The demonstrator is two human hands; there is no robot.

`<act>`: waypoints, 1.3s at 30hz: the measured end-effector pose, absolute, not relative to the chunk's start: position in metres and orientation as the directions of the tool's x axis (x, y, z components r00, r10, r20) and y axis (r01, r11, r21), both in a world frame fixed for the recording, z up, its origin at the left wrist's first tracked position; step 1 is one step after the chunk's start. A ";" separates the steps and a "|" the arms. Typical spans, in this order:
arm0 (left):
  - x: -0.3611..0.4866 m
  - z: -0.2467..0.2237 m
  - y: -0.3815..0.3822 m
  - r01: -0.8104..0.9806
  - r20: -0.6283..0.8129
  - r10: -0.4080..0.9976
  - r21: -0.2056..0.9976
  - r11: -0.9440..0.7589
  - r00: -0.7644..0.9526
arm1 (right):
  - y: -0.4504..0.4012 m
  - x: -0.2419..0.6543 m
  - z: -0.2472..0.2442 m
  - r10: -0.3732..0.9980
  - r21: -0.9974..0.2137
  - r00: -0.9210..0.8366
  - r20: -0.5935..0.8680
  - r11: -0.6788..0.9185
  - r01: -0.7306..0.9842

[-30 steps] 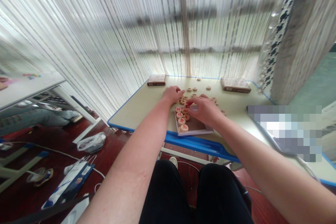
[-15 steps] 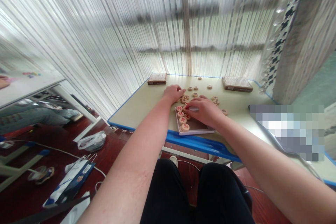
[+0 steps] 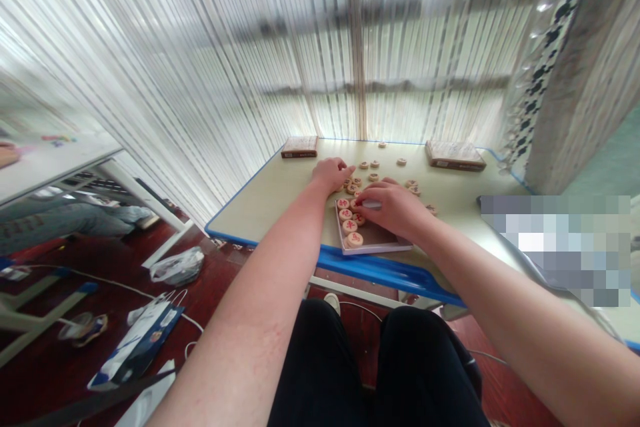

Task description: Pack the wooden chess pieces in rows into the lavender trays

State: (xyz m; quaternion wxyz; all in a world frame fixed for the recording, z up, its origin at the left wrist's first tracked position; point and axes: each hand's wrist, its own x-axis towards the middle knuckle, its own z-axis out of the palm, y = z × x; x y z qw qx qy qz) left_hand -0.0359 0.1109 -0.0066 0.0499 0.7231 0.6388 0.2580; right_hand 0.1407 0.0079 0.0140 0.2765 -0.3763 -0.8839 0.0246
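Note:
A shallow tray (image 3: 376,250) with a pale rim lies near the table's front edge. Round wooden Chinese chess pieces with red characters line its left side, among them a piece (image 3: 355,240) in the near corner. My right hand (image 3: 395,207) reaches over the tray, its fingertips pinched on a Chinese chess piece (image 3: 355,204) in the second column. Beyond the tray's far left corner, my left hand (image 3: 331,175) rests with bent, parted fingers beside a cluster of loose pieces (image 3: 353,188). Its palm side is hidden.
More loose pieces (image 3: 374,177) are scattered across the table (image 3: 265,200). Two flat boxes stand at the back, a left box (image 3: 300,147) and a right box (image 3: 455,155). A pixelated device (image 3: 555,247) lies at right. Bags (image 3: 177,265) sit on the floor; another person's legs show at left.
My right hand's fingertips have settled lower onto the piece in the tray. My left hand stays almost where it was. The whole view has shifted slightly.

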 end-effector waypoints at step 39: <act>-0.034 -0.002 0.108 0.904 0.331 0.943 0.389 -0.174 0.039 | 0.032 0.192 0.033 0.886 -0.386 -0.078 0.458 0.277 0.880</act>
